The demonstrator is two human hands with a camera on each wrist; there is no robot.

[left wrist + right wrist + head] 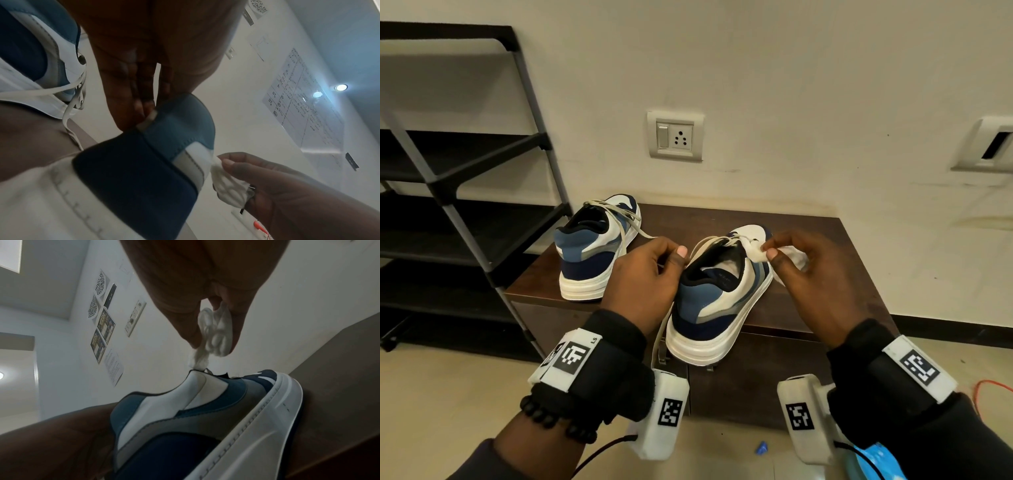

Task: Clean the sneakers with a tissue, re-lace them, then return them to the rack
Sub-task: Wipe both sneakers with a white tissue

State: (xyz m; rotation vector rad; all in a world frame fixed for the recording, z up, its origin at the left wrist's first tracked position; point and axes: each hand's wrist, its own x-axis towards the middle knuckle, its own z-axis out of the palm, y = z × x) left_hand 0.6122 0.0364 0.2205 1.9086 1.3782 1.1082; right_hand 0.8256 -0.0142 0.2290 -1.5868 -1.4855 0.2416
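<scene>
Two white, blue and navy sneakers stand on a dark wooden bench [815, 236], heels towards me. The far sneaker [599, 246] sits at the left with loose laces. The near sneaker [722, 294] [205, 410] [144, 162] is between my hands. My left hand [683, 257] [144, 104] pinches its pale lace [661, 329] [150, 118] beside the collar; the lace's end hangs over the bench edge. My right hand [769, 249] [213, 344] pinches a crumpled white tissue [756, 254] [216, 334] [228, 183] at the top of the tongue.
A black shoe rack [465, 171] with bare shelves stands to the left of the bench. A wall socket [675, 136] is behind the shoes. On the floor lie a blue scrap [762, 447], a blue packet [876, 459] and an orange cable [993, 387].
</scene>
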